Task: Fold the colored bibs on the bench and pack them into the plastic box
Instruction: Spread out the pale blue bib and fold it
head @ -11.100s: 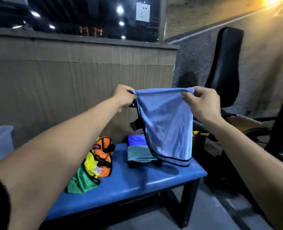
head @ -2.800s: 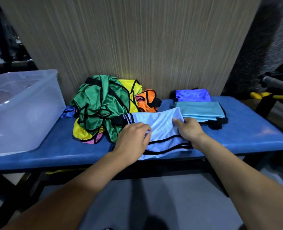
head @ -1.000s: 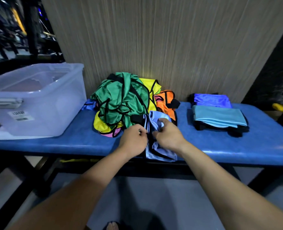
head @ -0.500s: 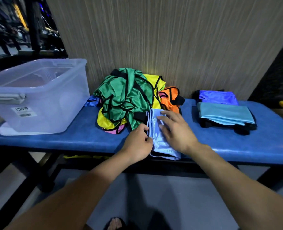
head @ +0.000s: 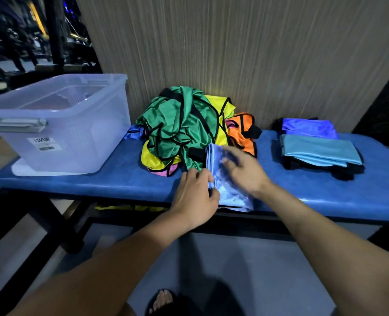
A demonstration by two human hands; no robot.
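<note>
Light-blue bib [head: 228,192], now folded narrow, lies at the counter's [head: 97,181] near edge. My left hand [head: 194,199] pinches its left edge; my right hand [head: 246,173], blurred, fingers relaxed, smooths it. Plastic box [head: 59,124] awaits, far left.

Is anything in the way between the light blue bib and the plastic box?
Partly. The heap of unfolded bibs sits just left of the light blue bib, toward the plastic box. The box's open top looks clear, so lifting over works.
</note>
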